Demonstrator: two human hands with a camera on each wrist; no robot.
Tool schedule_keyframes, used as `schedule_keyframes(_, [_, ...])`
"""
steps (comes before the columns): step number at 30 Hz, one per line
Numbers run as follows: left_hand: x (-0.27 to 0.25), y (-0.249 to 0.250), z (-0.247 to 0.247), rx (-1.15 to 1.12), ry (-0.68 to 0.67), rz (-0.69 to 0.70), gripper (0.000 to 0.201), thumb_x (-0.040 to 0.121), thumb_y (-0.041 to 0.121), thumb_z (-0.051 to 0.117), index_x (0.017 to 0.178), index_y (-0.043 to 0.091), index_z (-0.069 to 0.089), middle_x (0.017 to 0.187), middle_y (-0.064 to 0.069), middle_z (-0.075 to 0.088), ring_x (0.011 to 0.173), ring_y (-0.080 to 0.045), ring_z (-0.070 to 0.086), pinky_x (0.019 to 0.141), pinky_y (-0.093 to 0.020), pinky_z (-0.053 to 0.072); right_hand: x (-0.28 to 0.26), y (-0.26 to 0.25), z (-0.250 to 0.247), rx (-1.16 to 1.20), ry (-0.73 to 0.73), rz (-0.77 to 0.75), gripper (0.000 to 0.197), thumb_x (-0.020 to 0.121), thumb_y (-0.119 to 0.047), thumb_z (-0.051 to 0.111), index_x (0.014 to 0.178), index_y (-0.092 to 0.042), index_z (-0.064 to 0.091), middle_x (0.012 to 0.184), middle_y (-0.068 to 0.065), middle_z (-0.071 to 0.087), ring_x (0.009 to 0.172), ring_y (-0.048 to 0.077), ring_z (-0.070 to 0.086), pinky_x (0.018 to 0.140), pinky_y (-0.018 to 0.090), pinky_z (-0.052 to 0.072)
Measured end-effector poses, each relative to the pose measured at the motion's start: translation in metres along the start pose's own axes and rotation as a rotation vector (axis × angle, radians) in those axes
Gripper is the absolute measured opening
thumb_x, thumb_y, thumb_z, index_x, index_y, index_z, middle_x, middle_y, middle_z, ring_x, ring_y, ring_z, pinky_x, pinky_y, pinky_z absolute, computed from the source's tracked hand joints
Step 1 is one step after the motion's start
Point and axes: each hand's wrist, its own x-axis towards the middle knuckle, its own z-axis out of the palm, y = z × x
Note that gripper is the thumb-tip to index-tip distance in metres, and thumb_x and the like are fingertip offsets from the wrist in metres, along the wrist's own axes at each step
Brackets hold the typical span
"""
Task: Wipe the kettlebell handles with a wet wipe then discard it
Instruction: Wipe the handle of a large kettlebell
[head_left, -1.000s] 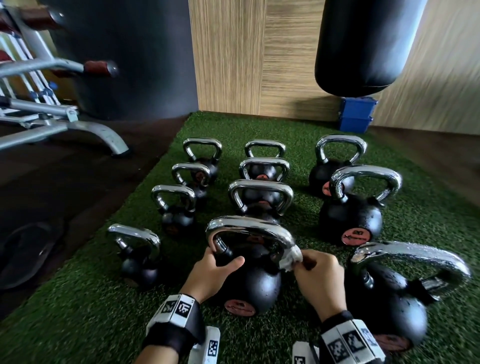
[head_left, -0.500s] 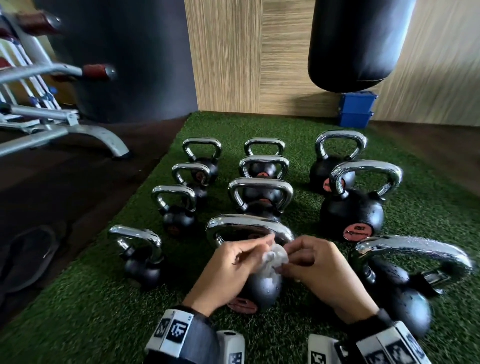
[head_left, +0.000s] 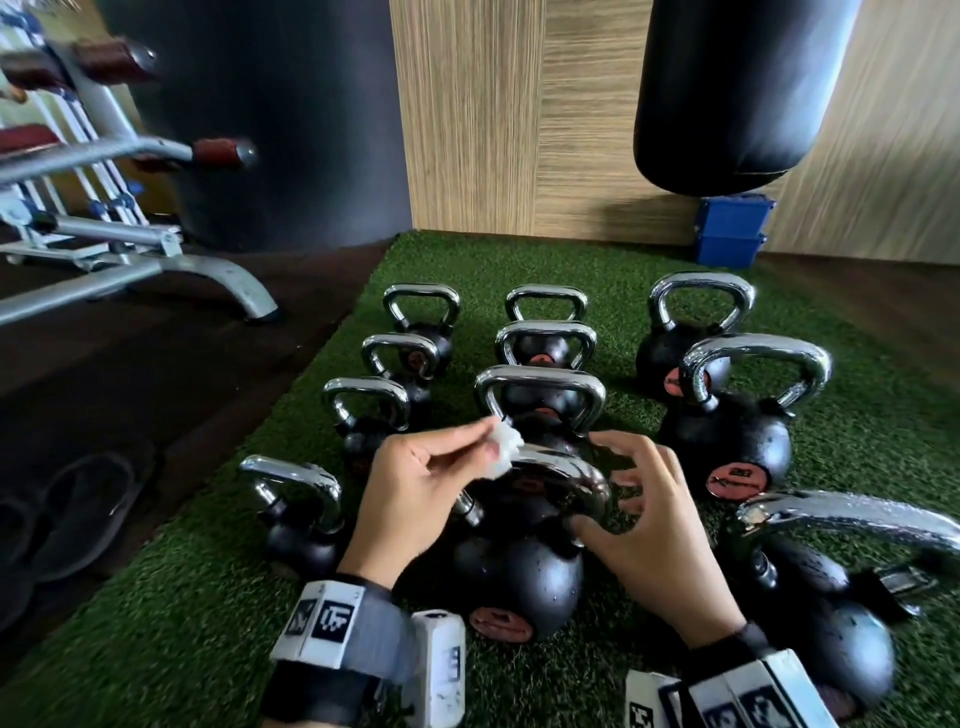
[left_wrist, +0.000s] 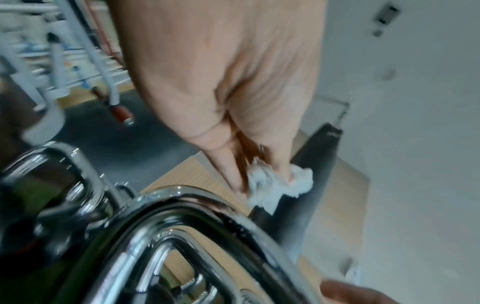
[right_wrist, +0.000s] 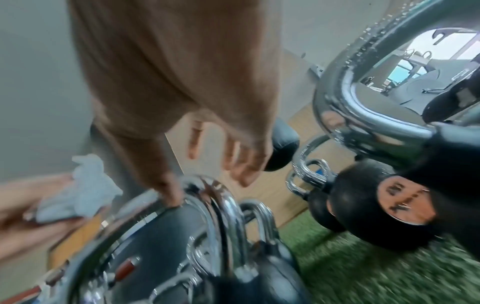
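L hand (head_left: 415, 493) pinches a crumpled white wet wipe (head_left: 503, 451) btwn thumb and fingertips, held just above the L end of the chrome handle (head_left: 566, 475) of the nearest centre kettlebell (head_left: 519, 566); in the L wrist view the wipe (left_wrist: 279, 185) hangs right over the handle's curve (left_wrist: 207, 197), contact not clear. R hand (head_left: 654, 525) holds nothing, fingers spread and relaxed; its thumb tip rests on the R bend of that same handle (right_wrist: 207, 191), the other fingers apart from it in the air.

That kettlebell stands near the front edge of the green turf mat (head_left: 883, 415), red label facing the camera. Just L of it, near the mat's L edge, a smaller kettlebell (head_left: 301, 514); to its R, at the front R corner, a larger one (head_left: 831, 613) w/ water drops on handle and body. Behind, 3 rows of kettlebells run toward the mat's back edge, all upright w/ chrome handles.

Off the mat: a blue box (head_left: 732, 228) by the wood-panel wall, a black punching bag (head_left: 737, 88) above it, a grey bench frame (head_left: 156, 260) and dark sandals (head_left: 78, 509) on the dark floor to the L.
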Motion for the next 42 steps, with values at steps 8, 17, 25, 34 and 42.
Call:
schedule_keyframes(8, [0.017,-0.006,0.018,0.526,-0.050,0.278,0.024,0.091,0.016,0.078,0.115,0.016,0.078,0.117,0.004,0.075,0.110,0.007,0.068,0.100,-0.015,0.052,-0.020,0.059,0.070,0.113,-0.065,0.372,0.048,0.070,-0.039,0.087,0.112,-0.028,0.066,0.098,-0.010,0.072,0.095,0.010,0.069,0.081,0.025,0.055])
schedule_keyframes(17, [0.007,-0.033,-0.007,0.466,0.154,0.246,0.020,0.092,0.015,0.076,0.111,0.016,0.080,0.111,0.016,0.074,0.104,0.014,0.067,0.090,-0.006,0.051,-0.026,0.061,0.082,0.128,-0.002,0.373,0.028,0.083,-0.040,0.076,0.107,-0.038,0.061,0.091,-0.020,0.069,0.089,-0.007,0.062,0.069,0.006,0.043])
schedule_keyframes(25, [-0.006,-0.068,-0.016,0.337,0.412,-0.020,0.022,0.096,0.022,0.070,0.113,0.011,0.078,0.102,0.006,0.079,0.091,0.000,0.075,0.082,-0.018,0.058,-0.025,0.059,0.075,0.117,-0.036,0.406,0.027,0.079,-0.045,0.079,0.101,-0.042,0.063,0.089,-0.022,0.070,0.088,-0.012,0.062,0.067,0.003,0.043])
schedule_keyframes(34, [-0.051,-0.120,0.004,-0.043,0.498,-0.322,0.022,0.096,0.019,0.071,0.116,0.013,0.075,0.103,0.007,0.080,0.096,0.003,0.073,0.082,-0.015,0.057,0.005,0.063,0.049,-0.069,-0.255,0.382,0.048,0.059,-0.048,0.091,0.098,-0.028,0.073,0.091,-0.012,0.074,0.089,0.006,0.067,0.074,0.018,0.048])
schedule_keyframes(42, [-0.050,-0.115,0.010,0.037,0.462,-0.226,0.034,0.079,0.039,0.081,0.100,0.012,0.083,0.080,0.005,0.080,0.077,-0.004,0.074,0.074,-0.011,0.054,0.003,0.050,0.034,-0.174,-0.256,0.309,0.044,0.047,-0.048,0.094,0.081,-0.026,0.077,0.075,-0.012,0.073,0.076,0.002,0.067,0.070,0.019,0.053])
